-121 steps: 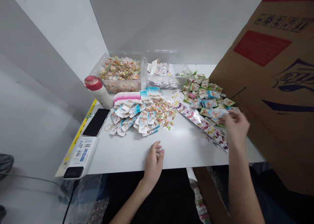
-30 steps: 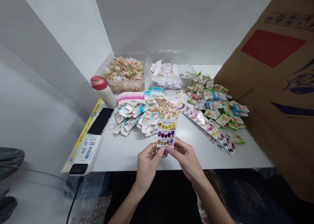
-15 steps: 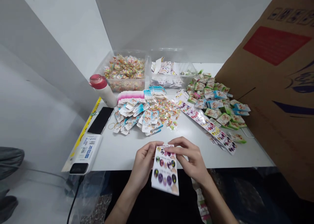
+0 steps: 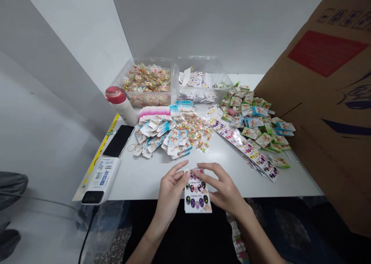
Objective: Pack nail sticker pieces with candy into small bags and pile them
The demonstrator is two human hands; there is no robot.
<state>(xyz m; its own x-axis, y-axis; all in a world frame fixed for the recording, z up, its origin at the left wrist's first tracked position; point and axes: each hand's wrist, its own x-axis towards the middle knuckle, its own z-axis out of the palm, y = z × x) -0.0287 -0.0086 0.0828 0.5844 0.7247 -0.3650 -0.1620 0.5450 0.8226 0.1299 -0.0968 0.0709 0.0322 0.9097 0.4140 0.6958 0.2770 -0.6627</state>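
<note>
Sticker sheet [image 4: 197, 190] has squared up since the last frame, now pinched at its top edge by left hand [image 4: 171, 190] and right hand [image 4: 223, 187], fingers curled, grip light. Lower end overhangs the surface [image 4: 139, 179] front edge. Risk: pinch loosens, sheet drops off edge; careless wrist could scatter card pile [image 4: 159, 140].

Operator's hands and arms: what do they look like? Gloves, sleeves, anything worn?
Left hand and right hand are bare: no gloves, and no rings, watch or bands visible. Left forearm and right forearm are bare to the frame's bottom edge, no sleeve cuff in view. No cables or markers on them. Dark clothing shows between the arms.
</note>
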